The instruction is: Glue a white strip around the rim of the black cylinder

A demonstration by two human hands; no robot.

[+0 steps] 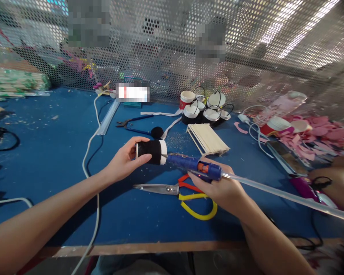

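My left hand grips a black-covered paper cup lying on its side, its white rim facing right. My right hand holds a blue hot glue gun with a long clear glue stick trailing out the back to the right. The gun's nozzle touches the cup's white rim. Both hands hover above the blue table. Just below them lie scissors with red and yellow handles.
A stack of wooden sticks, several black-and-white cups with cord handles, pliers, a black pompom, white cables, and pink foam pieces lie around. A perforated metal screen backs the table. Another person's arm is at right.
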